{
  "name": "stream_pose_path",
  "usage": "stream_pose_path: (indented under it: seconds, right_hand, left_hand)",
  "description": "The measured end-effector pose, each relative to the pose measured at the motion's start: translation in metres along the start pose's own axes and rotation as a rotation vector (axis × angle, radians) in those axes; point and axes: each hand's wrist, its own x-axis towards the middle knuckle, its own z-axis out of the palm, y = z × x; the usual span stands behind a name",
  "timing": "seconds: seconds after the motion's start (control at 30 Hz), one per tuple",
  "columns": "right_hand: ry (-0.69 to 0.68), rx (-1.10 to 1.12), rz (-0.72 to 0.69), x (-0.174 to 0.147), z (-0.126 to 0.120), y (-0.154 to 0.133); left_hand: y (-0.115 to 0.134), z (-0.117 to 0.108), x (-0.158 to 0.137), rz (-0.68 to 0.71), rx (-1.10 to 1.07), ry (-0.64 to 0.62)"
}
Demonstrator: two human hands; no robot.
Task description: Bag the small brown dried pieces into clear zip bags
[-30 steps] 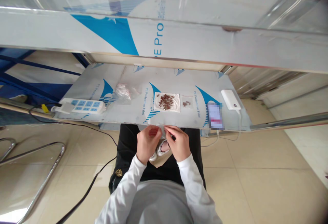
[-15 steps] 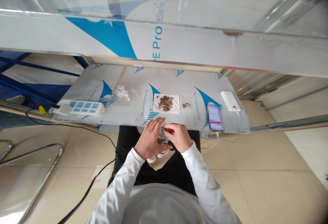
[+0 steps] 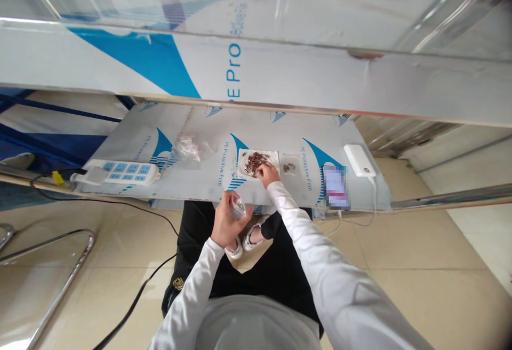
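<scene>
Small brown pieces (image 3: 253, 161), some with a shiny look, lie heaped on a white sheet (image 3: 274, 157) near the shelf's front edge. My right hand (image 3: 268, 174) reaches onto this heap, its fingertips pinched together at the near right side; what sits between them is hidden. Just off the front edge, above my lap, my left hand (image 3: 228, 219) grips a small clear plastic bag (image 3: 239, 207) between thumb and fingers. Beside the sheet, to its right, lies a flat clear bag (image 3: 294, 164) with several brown pieces on or in it.
Crumpled clear bags (image 3: 189, 148) lie left of the sheet. A white power strip (image 3: 128, 173) is at the left end of the shelf (image 3: 208, 179). A phone (image 3: 336, 185) and a white power bank (image 3: 359, 160), both cabled, lie at the right. Above runs a film-covered upper ledge (image 3: 280, 72).
My right hand has left my left hand and moved up onto the brown heap. My left hand has turned and lowered slightly, so the clear bag in it now shows.
</scene>
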Motion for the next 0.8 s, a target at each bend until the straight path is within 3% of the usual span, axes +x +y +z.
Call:
stream_pose_path:
  seconds: [0.3,0.5,0.63,0.7,0.8]
  right_hand:
    - [-0.099,-0.159,-0.016,-0.004,-0.001,0.002]
    - [-0.017,-0.118,-0.009,-0.009,-0.016,-0.008]
    - [0.109,0.013,-0.070,-0.049,-0.046,-0.037]
    - [0.200,0.198,-0.147,-0.080,-0.062,-0.055]
    - [0.216,0.373,-0.268,-0.118,-0.080,-0.075]
  left_hand:
    - [-0.002,0.011,0.009,0.005,-0.041,-0.010]
    - [-0.010,0.021,0.024,0.046,-0.061,0.015]
    - [-0.007,0.023,0.029,0.090,-0.067,0.040]
    - [-0.003,0.025,0.029,0.109,-0.093,0.044]
    - [0.004,0.028,0.026,0.117,-0.168,0.038]
